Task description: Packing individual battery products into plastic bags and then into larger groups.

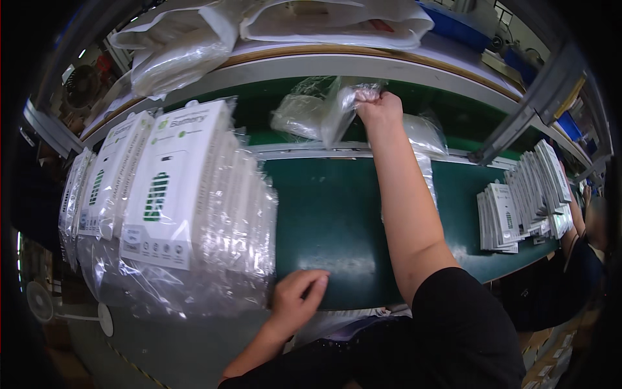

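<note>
My right hand (381,109) reaches to the far side of the green table (317,240). Its fingers are closed on a clear plastic bag (339,110), which hangs upright from them. Another heap of clear bags (299,118) lies just left of it, and more bags (424,135) show beyond my right forearm. At the table's front edge, my left hand (297,303) holds nothing, its thumb and forefinger apart. Nearest to that hand is a long row of white battery boxes (173,188) in clear plastic sleeves, standing on edge at the left.
At the right end stand several rows of thin white boxes (531,191), with another person's arm (576,220) beside them. A shelf (324,65) crosses above the table's back, carrying large white bags (337,26) and a blue bin (457,24). A grey post (525,107) rises at the right.
</note>
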`<action>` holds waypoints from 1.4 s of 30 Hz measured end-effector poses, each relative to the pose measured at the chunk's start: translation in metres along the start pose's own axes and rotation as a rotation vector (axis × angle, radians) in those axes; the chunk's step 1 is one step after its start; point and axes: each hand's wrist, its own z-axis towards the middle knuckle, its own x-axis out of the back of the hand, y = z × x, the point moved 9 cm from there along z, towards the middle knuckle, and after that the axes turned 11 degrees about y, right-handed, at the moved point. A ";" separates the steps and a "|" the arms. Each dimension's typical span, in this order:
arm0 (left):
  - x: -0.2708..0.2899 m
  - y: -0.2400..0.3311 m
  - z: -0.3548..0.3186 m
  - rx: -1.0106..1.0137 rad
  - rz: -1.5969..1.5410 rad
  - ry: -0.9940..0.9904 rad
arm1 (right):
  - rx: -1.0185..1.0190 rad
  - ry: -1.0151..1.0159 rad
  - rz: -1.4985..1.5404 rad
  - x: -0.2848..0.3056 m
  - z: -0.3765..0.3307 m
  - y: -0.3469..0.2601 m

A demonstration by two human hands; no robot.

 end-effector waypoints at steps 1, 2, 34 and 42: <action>-0.001 -0.009 0.000 0.098 -0.051 -0.010 | 0.009 -0.020 -0.145 0.006 0.001 -0.013; -0.002 -0.017 -0.003 0.200 -0.103 -0.020 | 0.017 -0.035 -0.293 0.014 -0.006 -0.022; -0.080 0.053 -0.003 0.642 -0.955 0.096 | 1.604 -0.924 -1.829 0.042 -0.388 -0.129; -0.062 0.065 -0.001 0.523 -1.051 0.070 | -0.482 -0.435 -0.997 0.131 -0.293 -0.070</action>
